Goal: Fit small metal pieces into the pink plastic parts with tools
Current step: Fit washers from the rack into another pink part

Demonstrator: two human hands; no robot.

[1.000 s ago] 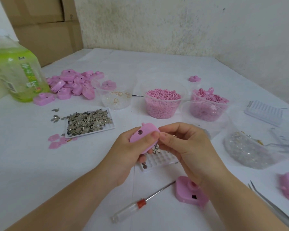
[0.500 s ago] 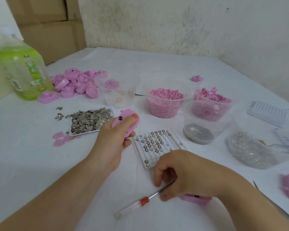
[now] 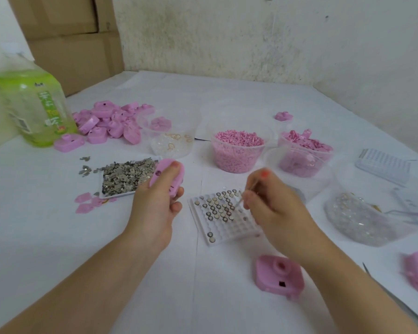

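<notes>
Pink plastic part (image 3: pixel 177 180), a small casing with rounded corners, is held just above a wide tabletop (image 3: pixel 58 237) covered in white. It sits left of centre, over the near edge of a shallow white tray of loose silver stampings (image 3: pixel 126 177).

The left hand (image 3: pixel 152 213) grips this casing. Its fingers are curled over the top face and the thumb is tucked beneath.

The right hand (image 3: pixel 275 210) pinches a thin screwdriver-like tool (image 3: pixel 264 174) with a clear handle, a red collar and a fine metal shaft. Its fingers are closed tightly round the shaft.

Between the hands lies a white plastic grid tray (image 3: pixel 234 233). The far cells hold small round metal pieces (image 3: pixel 217 206), and most near cells are empty.

The tool tip slants down into the filled cells. Whether it touches a disc cannot be told.

The step in hand appears to be picking up one metal disc with the tool.

The next move likely calls for lifting that disc cleanly and carrying it the short way left. The casing would then be turned so its recess faces the tip, with the left hand kept steady while the disc is pressed in.
</notes>
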